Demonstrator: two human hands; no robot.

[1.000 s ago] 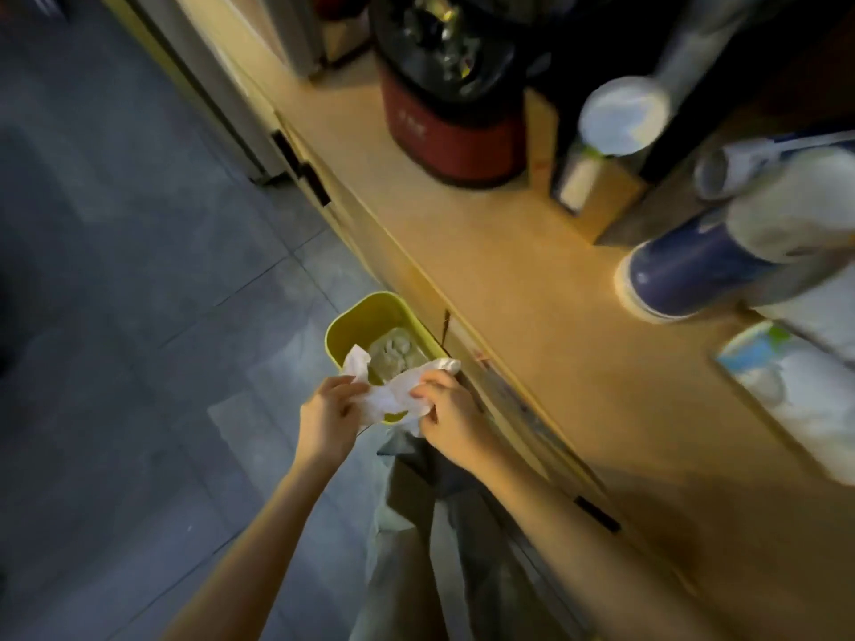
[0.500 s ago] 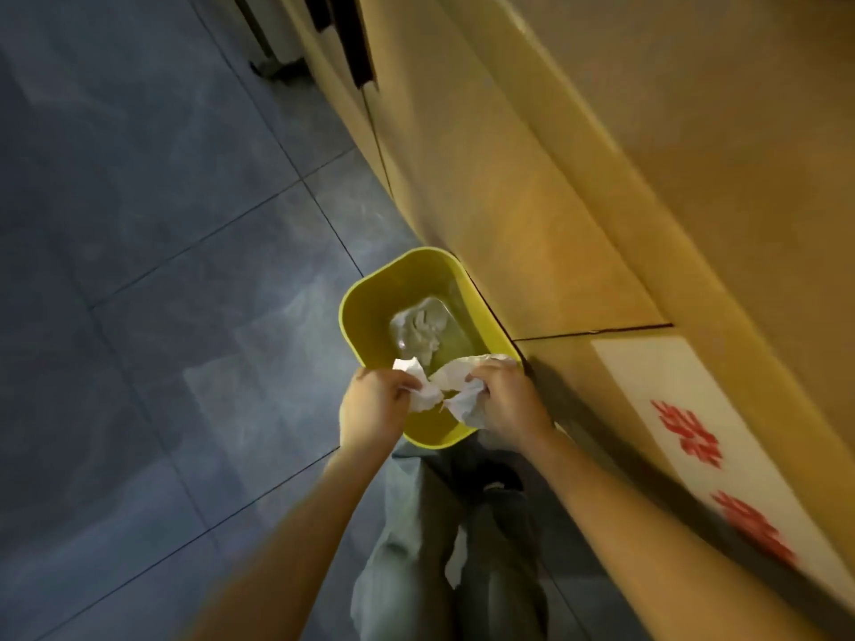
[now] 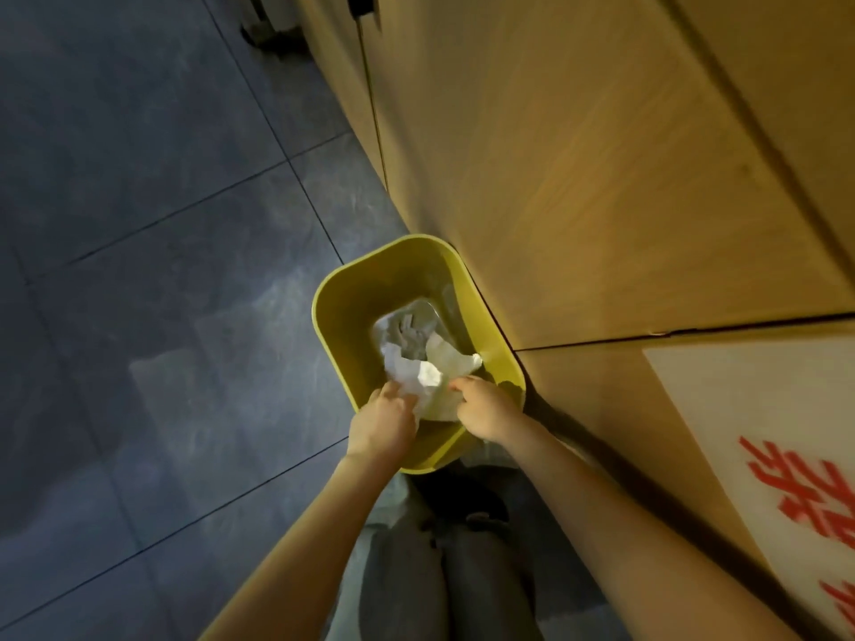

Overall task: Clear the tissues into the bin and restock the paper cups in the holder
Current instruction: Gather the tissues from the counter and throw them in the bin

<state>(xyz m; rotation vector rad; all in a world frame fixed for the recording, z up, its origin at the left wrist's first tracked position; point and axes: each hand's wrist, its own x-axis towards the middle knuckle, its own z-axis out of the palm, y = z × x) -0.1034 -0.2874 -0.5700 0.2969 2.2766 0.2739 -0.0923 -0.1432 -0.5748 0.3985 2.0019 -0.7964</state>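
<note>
A yellow-green bin [image 3: 337,316] stands on the floor against the wooden cabinet. Crumpled white tissues [image 3: 428,374] hang over its open mouth, just inside the near rim. My left hand [image 3: 381,421] pinches their left side and my right hand [image 3: 486,409] pinches their right side. Deeper in the bin lies more crumpled waste [image 3: 407,328] in a clear liner. No paper cups or cup holder are in view.
The wooden cabinet front [image 3: 578,178] rises along the right, with a white sign bearing red characters [image 3: 786,478] on its lower door. Dark grey floor tiles [image 3: 162,270] fill the left. My legs [image 3: 444,571] are below the bin.
My view tipped down from the countertop to the bin. Both hands went lower with the tissues, from above the rim to inside the bin's mouth, and the tissues spread out between them.
</note>
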